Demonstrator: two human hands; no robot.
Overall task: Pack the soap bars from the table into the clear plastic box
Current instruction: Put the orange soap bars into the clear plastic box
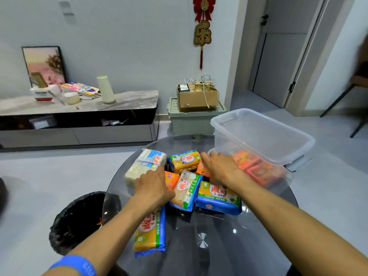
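Note:
Several wrapped soap bars lie on the round glass table (199, 236). They include a white banded bundle (143, 164), a yellow bar (184, 160), a yellow-green bar (186, 191), a blue-edged bar (219, 198) and a long pack (149, 234) under my left forearm. My left hand (153, 184) is palm down, closed over a small orange soap bar (171, 179). My right hand (219, 166) grips another orange soap bar (202, 169) beside the clear plastic box (258, 134). The box stands at the table's right and holds orange bars (256, 168). Both hands' fingertips are hidden.
A bin lined with a black bag (77, 222) stands on the floor left of the table. Beyond are a low TV cabinet (79, 120) with clutter, and a green crate (191, 120) bearing a cardboard box (197, 96). A chair's legs (338, 100) show at far right.

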